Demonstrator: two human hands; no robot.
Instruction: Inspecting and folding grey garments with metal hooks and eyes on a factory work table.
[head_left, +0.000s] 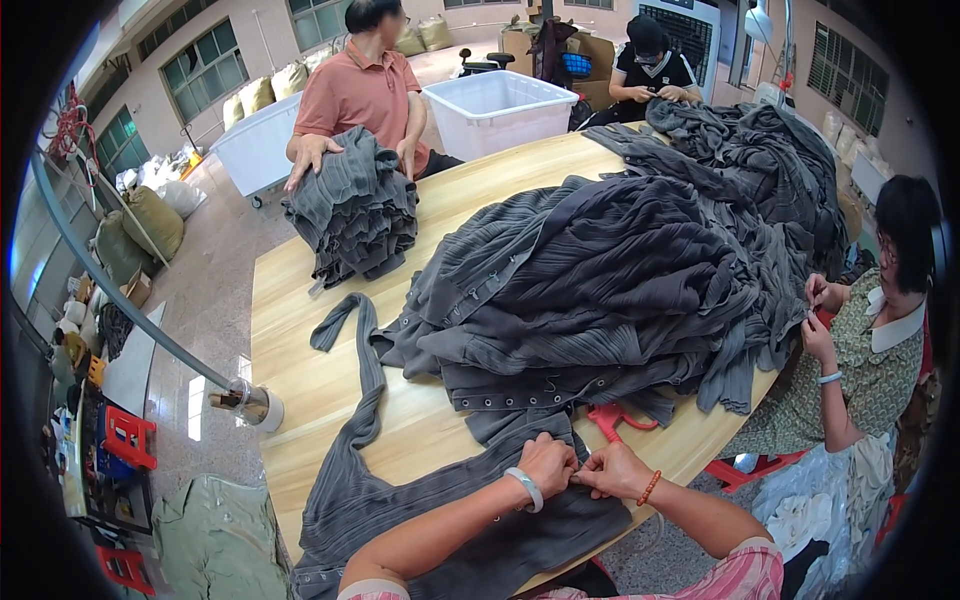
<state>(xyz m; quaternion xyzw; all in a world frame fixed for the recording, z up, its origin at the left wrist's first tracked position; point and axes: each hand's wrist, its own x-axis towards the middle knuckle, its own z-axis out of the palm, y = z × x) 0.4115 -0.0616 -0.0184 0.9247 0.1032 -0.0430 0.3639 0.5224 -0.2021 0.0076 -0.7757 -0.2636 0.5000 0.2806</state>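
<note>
A round pale wooden table (330, 390) carried a large heap of dark grey pleated fabric garments (620, 270). One dark grey pleated garment (420, 500) lay spread on the near edge, beneath both hands. A smaller folded stack of grey garments (355, 210) stood at the far side under another person's hands. Red-handled scissors (612, 418) lay just beyond the right hand (615, 470). Left hand (548, 463) and right hand met, each closed, pinching the garment's fabric.

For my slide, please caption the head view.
Both hands, left and right, pinch dark grey pleated fabric garment on wooden table.
</note>
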